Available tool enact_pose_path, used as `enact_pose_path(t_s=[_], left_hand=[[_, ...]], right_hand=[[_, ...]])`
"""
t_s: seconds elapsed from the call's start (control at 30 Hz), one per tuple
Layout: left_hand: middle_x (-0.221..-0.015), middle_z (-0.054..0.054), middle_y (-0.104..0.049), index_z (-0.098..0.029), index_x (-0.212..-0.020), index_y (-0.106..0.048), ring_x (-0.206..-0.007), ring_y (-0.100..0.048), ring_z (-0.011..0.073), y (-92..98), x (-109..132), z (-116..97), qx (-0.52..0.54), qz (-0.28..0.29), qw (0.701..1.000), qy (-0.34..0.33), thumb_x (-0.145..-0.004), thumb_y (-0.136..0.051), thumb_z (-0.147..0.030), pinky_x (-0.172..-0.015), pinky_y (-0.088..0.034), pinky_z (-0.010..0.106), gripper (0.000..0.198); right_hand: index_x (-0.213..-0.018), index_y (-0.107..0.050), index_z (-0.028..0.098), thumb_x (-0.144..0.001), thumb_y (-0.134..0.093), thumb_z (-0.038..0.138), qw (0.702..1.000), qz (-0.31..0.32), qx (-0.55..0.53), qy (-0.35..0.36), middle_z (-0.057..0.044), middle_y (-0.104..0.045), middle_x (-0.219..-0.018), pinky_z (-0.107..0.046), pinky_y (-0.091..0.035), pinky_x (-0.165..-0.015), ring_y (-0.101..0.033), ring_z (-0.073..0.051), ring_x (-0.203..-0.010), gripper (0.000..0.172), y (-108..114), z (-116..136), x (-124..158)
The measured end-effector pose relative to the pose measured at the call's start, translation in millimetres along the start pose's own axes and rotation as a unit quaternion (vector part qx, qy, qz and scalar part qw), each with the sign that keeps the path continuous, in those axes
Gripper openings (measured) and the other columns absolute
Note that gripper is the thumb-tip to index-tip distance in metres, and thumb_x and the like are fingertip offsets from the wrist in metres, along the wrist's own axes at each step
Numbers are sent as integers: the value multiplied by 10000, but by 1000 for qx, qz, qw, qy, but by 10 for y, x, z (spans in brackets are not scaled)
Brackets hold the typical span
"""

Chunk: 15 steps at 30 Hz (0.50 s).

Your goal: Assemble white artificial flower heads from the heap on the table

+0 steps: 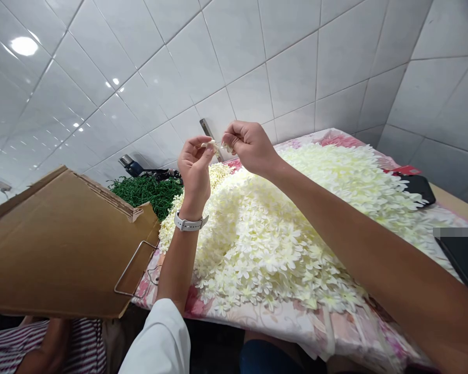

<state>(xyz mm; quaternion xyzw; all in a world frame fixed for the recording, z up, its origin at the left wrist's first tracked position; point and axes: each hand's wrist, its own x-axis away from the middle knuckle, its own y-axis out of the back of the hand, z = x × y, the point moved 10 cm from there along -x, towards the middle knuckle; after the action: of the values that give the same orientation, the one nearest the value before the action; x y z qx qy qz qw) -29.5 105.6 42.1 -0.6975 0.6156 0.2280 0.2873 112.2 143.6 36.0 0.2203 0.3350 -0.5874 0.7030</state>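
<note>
Fingers (199, 140) of our left hand (195, 165) and right hand (252, 146) pinch pale pieces (228, 148) that a slackened grip could lose among white flowers (263, 249).

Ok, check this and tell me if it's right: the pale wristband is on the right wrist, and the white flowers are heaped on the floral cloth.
Not quite: the head view shows the pale wristband on the left wrist, not the right. The white flowers are indeed heaped on the floral cloth.
</note>
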Motion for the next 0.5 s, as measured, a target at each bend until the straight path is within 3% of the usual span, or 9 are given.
enact_pose_path(t_s=[0.23,0.37,0.5], left_hand=[[-805,0,-664,-213,-832,-700,-718,-563,77,-63,12,76,-15,13,999,37,-734,-682,-98,-725,-481,196,152],[-772,-2,-638,-204,-832,-718,-665,-522,68,-83,10,80,1,24,999,34,-771,-657,-79,-669,-454,185,152],[-841,9,-666,-209,-873,-748,-683,-518,63,-111,5,118,-25,51,998,24,-866,-732,-251,-629,-428,181,46]], right_hand=[[-752,-667,155,-783,-710,57,998,6,-57,10,-1,-654,-729,-307,-478,-662,-588,-119,-699,111,-8,39,-11],[-738,-614,172,-846,-662,56,998,6,-58,8,30,-563,-670,-288,-412,-603,-469,-86,-622,165,-2,47,-18],[-698,-514,195,-933,-577,82,998,-16,-26,46,53,-477,-633,-279,-359,-595,-412,-73,-596,268,36,120,-12]])
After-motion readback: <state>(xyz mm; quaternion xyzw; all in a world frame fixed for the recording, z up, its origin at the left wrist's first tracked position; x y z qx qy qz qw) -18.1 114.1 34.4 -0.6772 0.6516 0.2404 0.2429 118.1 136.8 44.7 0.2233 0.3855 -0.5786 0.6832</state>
